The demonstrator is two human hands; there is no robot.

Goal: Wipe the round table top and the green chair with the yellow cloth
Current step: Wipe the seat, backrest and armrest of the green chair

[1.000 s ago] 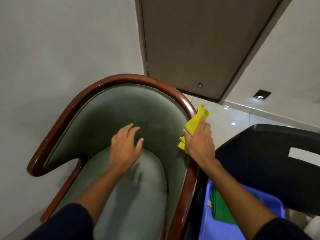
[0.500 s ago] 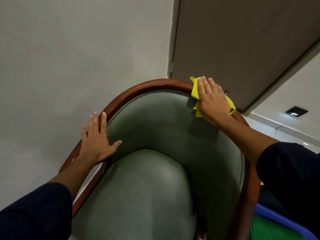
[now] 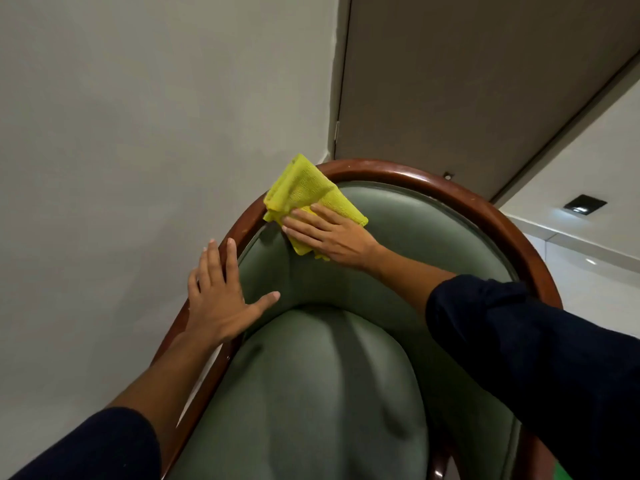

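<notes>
Leftward along the backrest went the right hand (image 3: 332, 237) with the yellow cloth (image 3: 304, 199), off the top of the curve where it sat half a second ago and over to the left shoulder of the green chair (image 3: 311, 393). That grip lay flat, fingers (image 3: 304, 216) stretched out and spread, palm pressing the cloth against the upholstery rather than clutching it. Folded cloth fanned out above and ahead of those fingers, its far corner lapping over the wooden rim (image 3: 450, 187), with a small tail poking out beneath the palm. Just below and left of that grip, the left hand (image 3: 221, 299) rested wide open on the same rim, holding nothing, fingers laid up along the wood and thumb reaching out onto the green padding. Both forearms were bare, dark sleeves (image 3: 536, 358) pushed up. Seat cushion bulged beneath both hands. Beyond the cloth stood a grey wall (image 3: 138, 133) and a door (image 3: 467, 81). No desk was in sight.
</notes>
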